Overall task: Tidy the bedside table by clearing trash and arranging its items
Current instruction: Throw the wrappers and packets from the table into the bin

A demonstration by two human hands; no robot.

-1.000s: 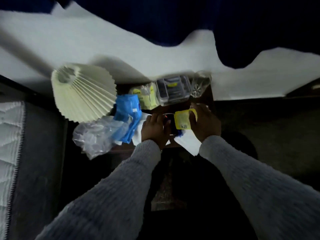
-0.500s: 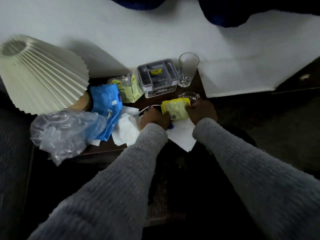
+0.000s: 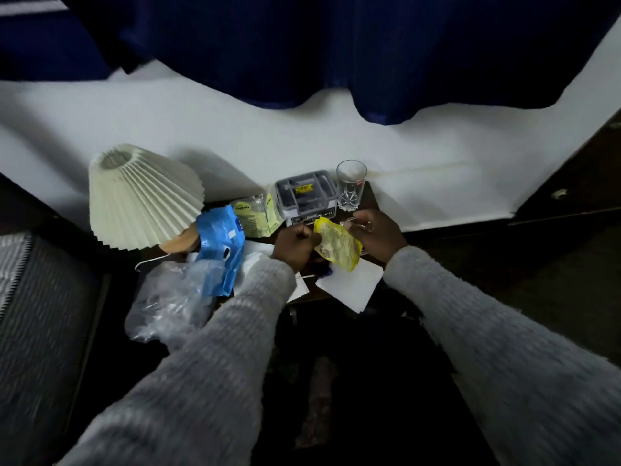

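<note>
Yellow wrapper (image 3: 337, 245): I am holding it just in front of the grey box (image 3: 305, 193), left hand (image 3: 294, 245) pinching one edge, right hand (image 3: 378, 235) seemingly curling round the other. Best done crumpling it inward, clear of the box.

Just left of the grey box (image 3: 304, 193) sits a pale green packet (image 3: 255, 215); a blue packet (image 3: 220, 250), clear plastic bag (image 3: 171, 304) and pleated lampshade (image 3: 141, 196) crowd beyond. A glass (image 3: 350, 185) stands just right of the box. In front, the left hand (image 3: 294, 245) and right hand (image 3: 378, 235) hold a yellow wrapper (image 3: 337, 245) (white paper (image 3: 349, 287) beneath). Over the box is open air.
</note>
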